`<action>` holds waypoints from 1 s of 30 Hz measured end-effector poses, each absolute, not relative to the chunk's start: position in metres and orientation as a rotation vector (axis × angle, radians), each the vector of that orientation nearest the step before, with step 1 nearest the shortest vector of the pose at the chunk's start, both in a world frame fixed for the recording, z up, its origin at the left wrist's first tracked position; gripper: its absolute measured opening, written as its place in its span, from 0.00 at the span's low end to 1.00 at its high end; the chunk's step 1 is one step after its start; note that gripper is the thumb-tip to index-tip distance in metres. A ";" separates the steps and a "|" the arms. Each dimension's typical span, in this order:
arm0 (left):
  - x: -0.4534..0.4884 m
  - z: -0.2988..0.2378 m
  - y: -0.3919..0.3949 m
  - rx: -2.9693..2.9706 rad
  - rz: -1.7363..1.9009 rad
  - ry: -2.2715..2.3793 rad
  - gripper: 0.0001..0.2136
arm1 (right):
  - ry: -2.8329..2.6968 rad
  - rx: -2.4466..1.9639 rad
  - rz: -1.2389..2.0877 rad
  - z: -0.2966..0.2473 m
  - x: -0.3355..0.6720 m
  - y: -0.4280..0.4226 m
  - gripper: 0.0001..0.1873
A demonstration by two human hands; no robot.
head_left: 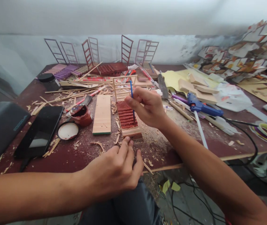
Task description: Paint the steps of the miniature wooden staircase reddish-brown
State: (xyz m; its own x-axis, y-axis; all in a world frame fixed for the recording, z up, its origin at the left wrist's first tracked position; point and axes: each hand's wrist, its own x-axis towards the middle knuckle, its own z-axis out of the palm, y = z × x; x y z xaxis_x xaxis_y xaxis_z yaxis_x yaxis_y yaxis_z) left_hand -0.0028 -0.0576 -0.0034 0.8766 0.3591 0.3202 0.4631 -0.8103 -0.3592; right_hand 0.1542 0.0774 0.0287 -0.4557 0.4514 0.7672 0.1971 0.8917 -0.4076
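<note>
My right hand (148, 106) pinches a thin paintbrush (131, 89) with a blue handle, held nearly upright. Its tip is down on the right side of a small slatted wooden model (126, 116). Red-brown paint covers most of the slats, while the front end (132, 133) is bare wood. A pale ladder-like frame (121, 89) rises from the model's back. My left hand (120, 164) touches the model's front edge with its fingertips, the other fingers apart. An open jar of red-brown paint (83, 116) stands to the left, its lid (68, 131) lying beside it.
A flat wooden board (102, 114) lies left of the model. A phone (40, 131) and a dark case (4, 131) are farther left. On the right lie a blue glue gun (201, 106) and wood blocks (197, 89). Several painted models (112, 68) stand behind. Shavings litter the table.
</note>
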 end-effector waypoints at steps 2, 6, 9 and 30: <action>-0.003 -0.004 -0.057 -2.611 -0.335 -0.605 0.18 | -2.056 -0.454 0.331 0.028 0.153 0.076 0.20; -0.003 -0.003 -0.058 -2.602 -0.358 -0.608 0.19 | -2.038 -0.453 0.370 0.027 0.151 0.075 0.20; -0.003 -0.002 -0.058 -2.601 -0.362 -0.610 0.18 | -1.993 -0.481 0.406 0.026 0.150 0.074 0.20; -0.002 -0.005 -0.057 -2.586 -0.342 -0.596 0.18 | -1.898 -0.747 0.371 0.021 0.153 0.080 0.17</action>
